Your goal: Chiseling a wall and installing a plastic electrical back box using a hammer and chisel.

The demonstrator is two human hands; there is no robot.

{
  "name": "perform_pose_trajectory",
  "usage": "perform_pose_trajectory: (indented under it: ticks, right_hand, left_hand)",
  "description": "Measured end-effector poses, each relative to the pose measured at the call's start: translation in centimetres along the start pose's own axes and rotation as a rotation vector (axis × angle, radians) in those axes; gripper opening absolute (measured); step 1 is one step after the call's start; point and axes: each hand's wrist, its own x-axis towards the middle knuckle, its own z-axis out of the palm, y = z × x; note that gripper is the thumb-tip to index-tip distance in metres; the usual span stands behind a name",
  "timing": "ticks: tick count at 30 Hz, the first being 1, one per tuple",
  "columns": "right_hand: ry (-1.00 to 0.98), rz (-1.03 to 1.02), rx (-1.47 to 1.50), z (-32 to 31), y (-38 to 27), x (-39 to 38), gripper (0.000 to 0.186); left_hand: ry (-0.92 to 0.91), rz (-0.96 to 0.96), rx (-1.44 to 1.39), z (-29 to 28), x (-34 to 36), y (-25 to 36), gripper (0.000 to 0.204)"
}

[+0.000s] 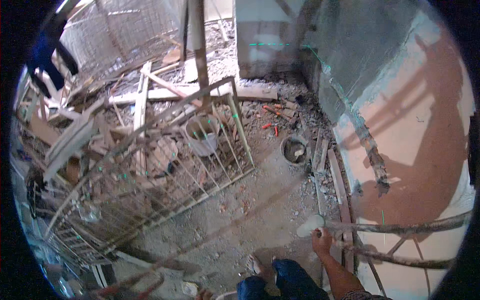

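Note:
My right hand (pixel 322 241) is closed, its fingers wrapped round a pale, rounded tool (pixel 310 225) whose exact kind I cannot make out. That hand is beside a pair of mortar-stained metal rails (pixel 400 226) running along the wall. Only a few fingertips of my left hand (pixel 204 294) show at the lower edge, close to a small whitish object (pixel 190 288). Whether it grips anything is hidden. Ahead on the ground stands a dark round bucket (pixel 294 150) with grey material and a pale lump inside.
A barred metal frame (pixel 200 187) leans across the left, with a whitish bucket (pixel 202 135) behind it. Timber and rubble (pixel 145 100) lie beyond. Orange-handled tools (pixel 276 112) rest near the far corner. At right, the wall (pixel 400 145) has a rough mortar-filled channel (pixel 367 142). Planks (pixel 339 185) line its foot.

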Motion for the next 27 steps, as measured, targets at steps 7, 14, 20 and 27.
perform_pose_trajectory:
  ticks: [7, 14, 20, 27]
  right_hand:
    - [0.086, 0.15, 0.054, 0.2, -0.6, 13.9, 0.028]
    - [0.05, 0.174, -0.106, 2.4, -0.1, 34.0, 0.03]
    - [0.08, 0.312, 0.113, 0.5, -3.8, 48.8, 0.025]
    - [0.117, 0.324, -0.081, 3.1, -4.6, 59.4, 0.025]
  left_hand:
    - [-0.089, -0.088, 0.253, 8.2, 7.6, 10.5, 0.038]
    - [-0.039, -0.265, 0.598, 23.7, 13.2, 20.6, 0.054]
    - [-0.273, -0.103, 0.642, 43.0, 18.2, 34.7, 0.052]
    - [-0.473, 0.095, 0.902, 60.7, 22.0, 48.0, 0.052]
